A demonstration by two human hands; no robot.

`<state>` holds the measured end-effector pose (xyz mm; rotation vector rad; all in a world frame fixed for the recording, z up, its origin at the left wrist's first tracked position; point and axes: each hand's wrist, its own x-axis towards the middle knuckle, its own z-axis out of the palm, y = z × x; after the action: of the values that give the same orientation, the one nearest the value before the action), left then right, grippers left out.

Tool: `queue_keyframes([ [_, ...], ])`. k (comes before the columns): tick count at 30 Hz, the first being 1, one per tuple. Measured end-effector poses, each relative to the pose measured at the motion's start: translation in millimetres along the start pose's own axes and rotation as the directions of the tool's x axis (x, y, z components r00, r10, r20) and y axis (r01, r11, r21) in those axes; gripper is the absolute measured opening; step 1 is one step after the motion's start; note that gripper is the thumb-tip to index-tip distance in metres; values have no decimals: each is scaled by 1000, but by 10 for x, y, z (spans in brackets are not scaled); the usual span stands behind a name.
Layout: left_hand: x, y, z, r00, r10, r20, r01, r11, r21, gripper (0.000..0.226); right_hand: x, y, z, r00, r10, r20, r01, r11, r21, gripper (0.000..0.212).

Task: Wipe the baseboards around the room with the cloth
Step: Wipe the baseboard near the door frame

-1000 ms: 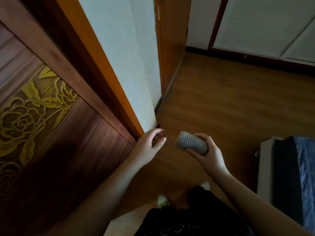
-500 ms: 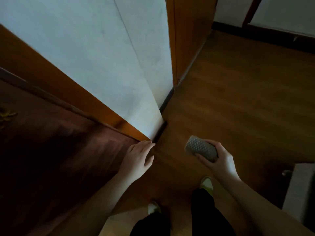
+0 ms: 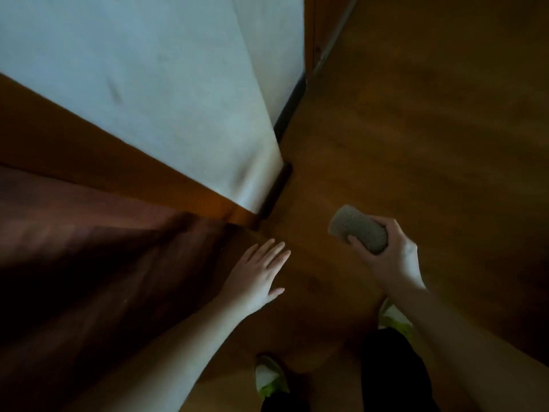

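Fingers (image 3: 361, 243) round cloth (image 3: 358, 228) above wooden floor (image 3: 416, 129), near dark baseboard (image 3: 277, 190).

The head view is dim and soft with motion blur. The white wall (image 3: 166, 93) is the brightest surface; deep shadow swallows the dark wooden door (image 3: 74, 263) at lower left. Wide-angle distortion bends straight edges.

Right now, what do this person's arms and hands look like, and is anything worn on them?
Both arms are bare, with no sleeves in view. The left hand and right hand wear no gloves; no rings or watch are visible. The picture is dim and slightly blurred, so finer marks cannot be told.
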<state>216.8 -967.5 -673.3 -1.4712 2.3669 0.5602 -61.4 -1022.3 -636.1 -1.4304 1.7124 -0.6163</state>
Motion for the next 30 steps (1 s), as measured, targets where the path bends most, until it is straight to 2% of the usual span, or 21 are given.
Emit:
queue_keyframes([
  [9,967,-394,1368,976,-120,183,122,992,-2,84,837,1240,1040,993,-101,61,109,984,-144,60],
  [12,1294,-452,1735,961,-132,242,130,991,26,81,1149,1584,1285,991,-115,75,127,974,-190,56],
  [14,1440,-438,2024,960,-102,261,91,994,54,80,1305,1789,1470,982,-131,137,161,958,-237,53],
  [16,1513,-451,2337,973,-80,218,68,996,63,81,1390,1953,1680,962,-159,220,218,936,-276,51],
  [19,1606,-579,2689,987,-108,118,106,994,21,85,1544,2134,1930,959,-177,221,240,922,-303,48],
  [22,1665,-736,3007,979,-147,141,146,989,22,92,1739,2169,2109,960,-172,222,236,920,-311,54],
  [24,1697,-788,3201,981,-147,130,152,988,-36,93,1844,2176,2210,959,-164,230,233,920,-316,55],
  [27,1708,-802,3418,990,-135,-41,133,990,-49,88,1929,2145,2416,929,-241,280,325,893,-310,51],
  [30,1636,-773,3514,975,-177,-138,167,983,-76,83,1941,2080,2665,900,-307,309,394,876,-277,48],
])
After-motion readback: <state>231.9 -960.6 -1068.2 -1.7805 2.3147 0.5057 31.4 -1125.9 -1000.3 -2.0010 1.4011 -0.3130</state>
